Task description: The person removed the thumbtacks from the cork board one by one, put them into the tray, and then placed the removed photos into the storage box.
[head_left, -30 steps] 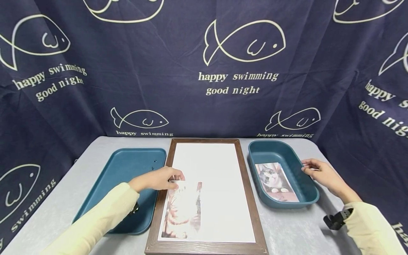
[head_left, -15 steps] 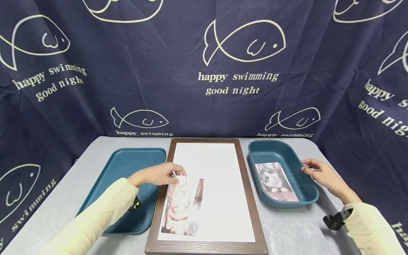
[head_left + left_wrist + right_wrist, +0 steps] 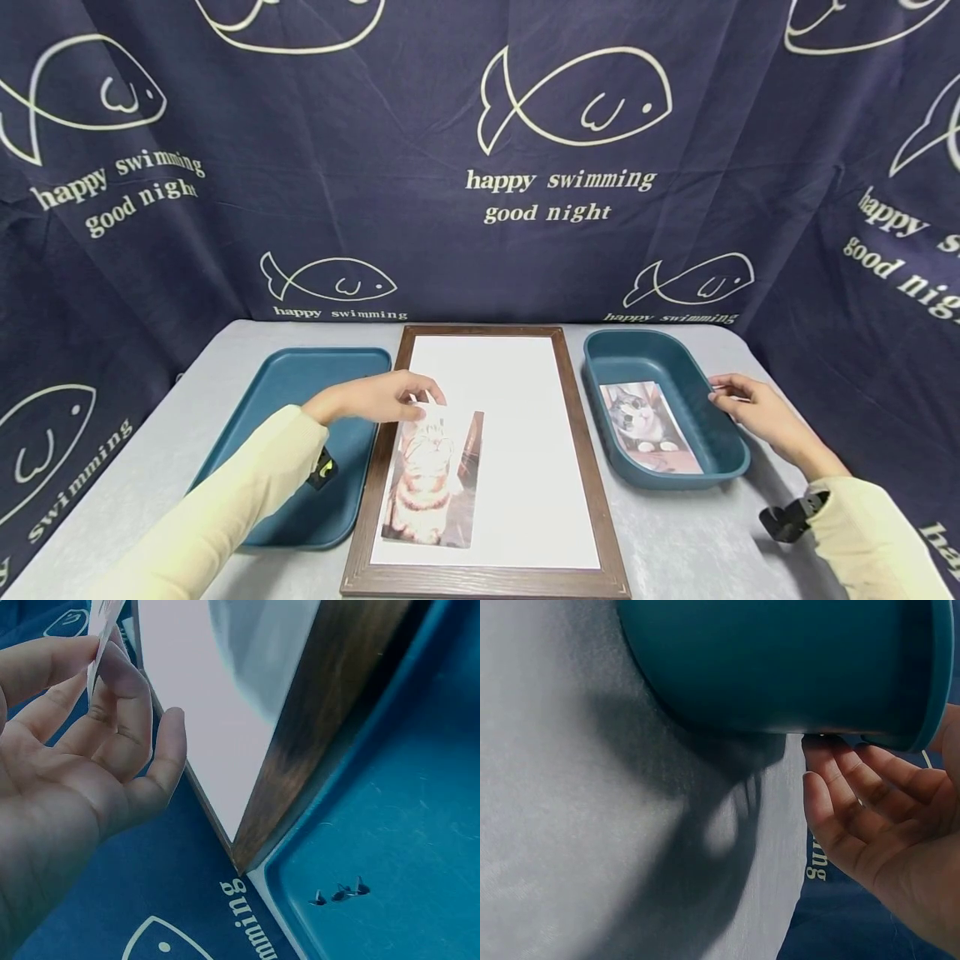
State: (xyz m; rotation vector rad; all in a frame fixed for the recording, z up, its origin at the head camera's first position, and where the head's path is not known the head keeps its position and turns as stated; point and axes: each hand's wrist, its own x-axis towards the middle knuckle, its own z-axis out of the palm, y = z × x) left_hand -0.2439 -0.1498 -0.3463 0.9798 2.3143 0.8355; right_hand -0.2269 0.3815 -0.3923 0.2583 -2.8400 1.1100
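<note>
My left hand (image 3: pixel 390 396) pinches the top edge of a glossy photo print (image 3: pixel 423 500) of an orange tabby cat, between thumb and fingers. In the left wrist view the photo print (image 3: pixel 97 637) is seen nearly edge-on. It overlaps the left part of a white sheet (image 3: pixel 525 450) inside a brown wooden frame (image 3: pixel 592 467). Glare washes out part of the picture. My right hand (image 3: pixel 761 417) touches the right side of a deep teal bin (image 3: pixel 720 450). In the right wrist view the fingers (image 3: pixel 844 784) lie loosely against the outer wall, near the rim.
Inside the bin lies another cat photo (image 3: pixel 648 429), a grey and white one. A shallow teal tray (image 3: pixel 300 383) stands left of the frame, partly under my left arm. Small dark marks (image 3: pixel 341 892) show on the tray. A navy fish-print curtain (image 3: pixel 555 250) hangs behind the table (image 3: pixel 667 542).
My left hand has moved away from me and slightly right, drawing the tabby photo along. Glare on the print has shifted, showing more of the cat. The right hand has stayed at the bin.
</note>
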